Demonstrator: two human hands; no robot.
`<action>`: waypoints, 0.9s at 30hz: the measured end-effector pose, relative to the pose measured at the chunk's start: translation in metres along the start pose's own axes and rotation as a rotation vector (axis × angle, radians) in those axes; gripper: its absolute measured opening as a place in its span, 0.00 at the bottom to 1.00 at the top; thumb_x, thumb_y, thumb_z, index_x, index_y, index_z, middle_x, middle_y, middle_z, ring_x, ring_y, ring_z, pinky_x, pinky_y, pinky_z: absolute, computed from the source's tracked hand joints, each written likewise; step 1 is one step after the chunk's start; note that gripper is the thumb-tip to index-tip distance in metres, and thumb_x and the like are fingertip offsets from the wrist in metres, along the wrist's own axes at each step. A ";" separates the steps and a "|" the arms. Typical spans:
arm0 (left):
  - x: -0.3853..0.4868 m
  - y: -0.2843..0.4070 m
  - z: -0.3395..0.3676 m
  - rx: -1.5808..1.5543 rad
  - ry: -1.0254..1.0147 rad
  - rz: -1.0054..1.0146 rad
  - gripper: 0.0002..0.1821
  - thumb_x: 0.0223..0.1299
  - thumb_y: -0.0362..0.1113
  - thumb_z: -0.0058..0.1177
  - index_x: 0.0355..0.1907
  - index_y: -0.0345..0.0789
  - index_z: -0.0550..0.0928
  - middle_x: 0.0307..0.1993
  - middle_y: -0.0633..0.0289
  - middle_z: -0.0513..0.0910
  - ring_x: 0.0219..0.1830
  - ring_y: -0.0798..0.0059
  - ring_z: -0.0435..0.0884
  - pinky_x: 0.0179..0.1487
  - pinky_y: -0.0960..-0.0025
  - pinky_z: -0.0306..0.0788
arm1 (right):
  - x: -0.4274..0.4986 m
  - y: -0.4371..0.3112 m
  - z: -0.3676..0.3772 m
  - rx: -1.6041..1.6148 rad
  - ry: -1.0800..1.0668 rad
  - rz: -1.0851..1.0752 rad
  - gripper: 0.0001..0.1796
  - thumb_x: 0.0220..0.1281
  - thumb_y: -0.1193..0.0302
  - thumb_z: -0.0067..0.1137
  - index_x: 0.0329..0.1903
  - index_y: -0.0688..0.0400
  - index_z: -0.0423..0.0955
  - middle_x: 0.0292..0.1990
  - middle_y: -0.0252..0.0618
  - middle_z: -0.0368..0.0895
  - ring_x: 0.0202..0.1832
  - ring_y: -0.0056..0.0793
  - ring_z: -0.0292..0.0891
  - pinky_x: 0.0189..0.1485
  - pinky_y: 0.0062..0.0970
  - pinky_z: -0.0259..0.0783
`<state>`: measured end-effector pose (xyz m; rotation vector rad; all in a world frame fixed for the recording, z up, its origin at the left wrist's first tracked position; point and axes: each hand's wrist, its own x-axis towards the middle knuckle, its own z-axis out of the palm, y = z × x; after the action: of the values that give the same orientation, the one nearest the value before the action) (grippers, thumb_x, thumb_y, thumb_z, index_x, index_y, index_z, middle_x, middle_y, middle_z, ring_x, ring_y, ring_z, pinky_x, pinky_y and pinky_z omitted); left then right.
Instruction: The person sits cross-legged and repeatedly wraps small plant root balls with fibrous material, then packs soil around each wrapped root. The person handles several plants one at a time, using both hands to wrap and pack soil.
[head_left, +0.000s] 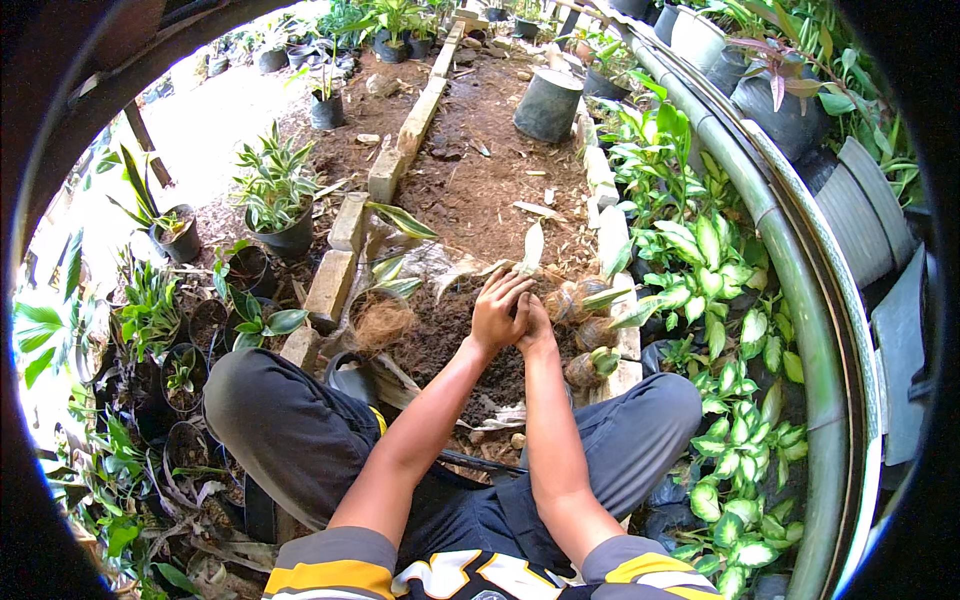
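Observation:
My left hand (498, 309) and my right hand (535, 322) are cupped together over a mound of dark soil (444, 337). A pale variegated leaf cutting (533, 247) sticks up just beyond my fingers. Its base is hidden between my palms, which seem closed around it. To the right lie several fibre-wrapped root balls (568, 301), with short cut leaves pointing right. On the left, a tuft of brown coconut fibre (384, 324) spills from a container lying beside cut variegated leaves (400, 286).
Wooden blocks (330, 285) edge the soil bed on the left, and pale bricks (615, 247) on the right. An upturned black pot (548, 105) stands farther up the bed. Potted plants (289, 229) crowd the left; a bamboo rail (795, 277) curves along the right past variegated plants (697, 255).

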<state>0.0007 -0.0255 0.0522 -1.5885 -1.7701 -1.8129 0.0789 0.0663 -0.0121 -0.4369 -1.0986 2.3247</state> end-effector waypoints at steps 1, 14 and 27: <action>-0.001 0.000 0.000 0.030 0.008 0.020 0.16 0.62 0.36 0.42 0.43 0.33 0.83 0.45 0.53 0.83 0.55 0.57 0.78 0.69 0.53 0.56 | -0.002 -0.001 0.003 0.025 0.058 0.041 0.19 0.72 0.61 0.42 0.60 0.55 0.65 0.53 0.39 0.74 0.52 0.30 0.73 0.53 0.31 0.74; -0.015 0.010 0.001 0.330 -0.014 -0.016 0.21 0.65 0.41 0.38 0.56 0.41 0.77 0.56 0.61 0.77 0.68 0.55 0.61 0.72 0.46 0.37 | -0.007 -0.003 0.006 0.198 0.114 0.145 0.19 0.72 0.60 0.43 0.59 0.54 0.69 0.51 0.37 0.76 0.50 0.30 0.74 0.50 0.30 0.74; -0.010 0.004 0.000 0.176 -0.181 -0.021 0.37 0.58 0.63 0.47 0.65 0.45 0.67 0.63 0.59 0.70 0.70 0.55 0.59 0.72 0.42 0.34 | -0.005 -0.006 0.000 0.184 0.225 0.109 0.20 0.67 0.56 0.50 0.53 0.54 0.72 0.45 0.37 0.78 0.46 0.32 0.74 0.47 0.33 0.73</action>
<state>0.0078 -0.0324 0.0474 -1.7146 -1.9688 -1.5144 0.0848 0.0666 -0.0074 -0.6819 -0.7645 2.3745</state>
